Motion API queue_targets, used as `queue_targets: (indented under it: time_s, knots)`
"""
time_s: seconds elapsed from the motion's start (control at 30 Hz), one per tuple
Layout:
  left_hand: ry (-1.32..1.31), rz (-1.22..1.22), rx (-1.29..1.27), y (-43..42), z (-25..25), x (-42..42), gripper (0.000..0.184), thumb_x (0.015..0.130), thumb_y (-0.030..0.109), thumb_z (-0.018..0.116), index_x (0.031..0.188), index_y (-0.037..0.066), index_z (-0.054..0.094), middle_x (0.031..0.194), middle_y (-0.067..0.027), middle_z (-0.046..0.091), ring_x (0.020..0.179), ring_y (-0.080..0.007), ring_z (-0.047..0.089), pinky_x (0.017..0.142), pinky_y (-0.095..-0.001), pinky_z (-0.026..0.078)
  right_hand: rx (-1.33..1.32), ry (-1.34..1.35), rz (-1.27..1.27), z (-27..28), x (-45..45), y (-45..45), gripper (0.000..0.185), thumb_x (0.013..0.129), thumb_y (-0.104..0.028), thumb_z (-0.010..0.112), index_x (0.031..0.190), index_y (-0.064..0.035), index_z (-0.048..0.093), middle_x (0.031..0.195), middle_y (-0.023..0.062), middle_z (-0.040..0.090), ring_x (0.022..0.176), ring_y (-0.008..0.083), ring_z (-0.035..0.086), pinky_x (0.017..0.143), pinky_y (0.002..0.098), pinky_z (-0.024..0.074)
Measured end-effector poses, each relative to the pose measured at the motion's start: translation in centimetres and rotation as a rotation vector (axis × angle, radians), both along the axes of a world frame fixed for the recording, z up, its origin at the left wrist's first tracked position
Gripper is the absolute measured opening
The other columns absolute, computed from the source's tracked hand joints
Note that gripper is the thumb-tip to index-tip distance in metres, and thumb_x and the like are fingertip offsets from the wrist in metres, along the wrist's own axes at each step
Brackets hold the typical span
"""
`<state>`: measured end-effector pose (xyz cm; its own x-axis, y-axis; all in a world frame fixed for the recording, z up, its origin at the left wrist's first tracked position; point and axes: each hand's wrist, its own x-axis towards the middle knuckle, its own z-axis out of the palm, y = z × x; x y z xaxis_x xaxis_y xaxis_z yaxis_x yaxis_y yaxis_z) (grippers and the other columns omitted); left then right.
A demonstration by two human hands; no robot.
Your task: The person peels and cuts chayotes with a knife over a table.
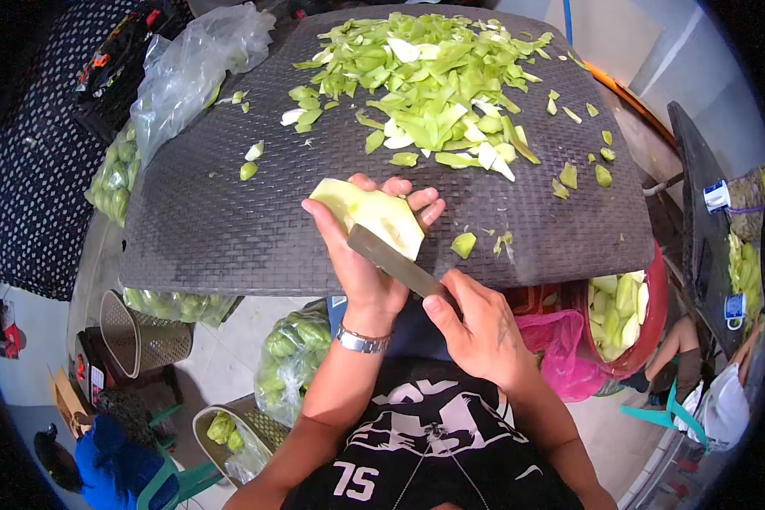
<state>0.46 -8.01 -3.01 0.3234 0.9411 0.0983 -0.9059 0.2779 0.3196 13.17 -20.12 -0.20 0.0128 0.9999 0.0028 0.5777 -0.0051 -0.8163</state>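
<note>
Over the near edge of the dark woven table (221, 229), my left hand (357, 272) lies palm up and cradles a pale, peeled piece of chayote (367, 208), its thumb along one side and its fingers behind. My right hand (483, 331) grips a knife, its handle hidden in the fist. The broad knife blade (395, 263) lies across the lower side of the chayote and appears to touch it. A wide heap of green peelings (433, 76) covers the far part of the table. One loose peel (463, 245) rests right of the chayote.
A clear plastic bag (191, 81) hangs at the table's left corner. Below right stands a red tub (657, 306) of peeled pieces beside a pink mesh bag (569, 361). On the floor are a bag of green chayotes (293, 357) and a basket (174, 340). People sit at both sides.
</note>
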Motion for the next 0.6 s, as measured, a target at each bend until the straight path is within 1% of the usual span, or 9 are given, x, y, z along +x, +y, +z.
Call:
queue_targets:
  time_s: [0.17, 0.27, 0.4, 0.5, 0.6]
  knots:
    - [0.038, 0.053, 0.017, -0.3, 0.5, 0.1, 0.069, 0.100, 0.077, 0.035, 0.113, 0.013, 0.057, 0.107, -0.0149, 0.067, 0.108, -0.0457, 0.067, 0.106, -0.0633, 0.047, 0.010, 0.014, 0.042, -0.2, 0.4, 0.3, 0.044, 0.106, -0.045, 0.054, 0.102, -0.0011, 0.055, 0.087, 0.0264, 0.064, 0.084, 0.0511, 0.064, 0.072, 0.0568, 0.0489]
    - [0.018, 0.058, 0.022, -0.4, 0.8, 0.3, 0.070, 0.100, 0.078, 0.035, 0.113, 0.013, 0.057, 0.106, -0.0151, 0.067, 0.109, -0.0456, 0.067, 0.107, -0.0623, 0.046, 0.004, 0.006, 0.053, 0.1, 0.6, 0.3, 0.044, 0.106, -0.045, 0.054, 0.101, -0.0011, 0.054, 0.087, 0.0268, 0.063, 0.084, 0.0513, 0.063, 0.072, 0.0570, 0.0486]
    - [0.052, 0.112, 0.005, -0.5, 1.0, 0.6, 0.071, 0.099, 0.078, 0.035, 0.112, 0.012, 0.057, 0.104, -0.0154, 0.068, 0.107, -0.0457, 0.068, 0.108, -0.0610, 0.046, 0.033, -0.021, 0.056, -0.3, 0.6, 0.5, 0.044, 0.106, -0.044, 0.054, 0.099, -0.0012, 0.053, 0.086, 0.0264, 0.062, 0.083, 0.0513, 0.063, 0.072, 0.0574, 0.0483]
    - [0.060, 0.105, 0.020, -0.5, 1.0, 0.6, 0.072, 0.099, 0.078, 0.036, 0.112, 0.011, 0.057, 0.103, -0.0157, 0.069, 0.106, -0.0456, 0.068, 0.108, -0.0606, 0.046, -0.040, 0.036, 0.105, -0.3, 1.2, 0.6, 0.045, 0.106, -0.045, 0.054, 0.097, -0.0016, 0.053, 0.084, 0.0246, 0.062, 0.081, 0.0506, 0.063, 0.071, 0.0574, 0.0482]
    - [0.059, 0.096, 0.009, -0.7, 1.1, 0.7, 0.072, 0.099, 0.078, 0.037, 0.112, 0.011, 0.057, 0.102, -0.0158, 0.069, 0.106, -0.0455, 0.068, 0.107, -0.0602, 0.046, 0.007, -0.036, 0.091, -0.2, 1.1, 0.6, 0.046, 0.106, -0.047, 0.053, 0.095, -0.0024, 0.052, 0.083, 0.0234, 0.062, 0.080, 0.0502, 0.063, 0.070, 0.0576, 0.0480]
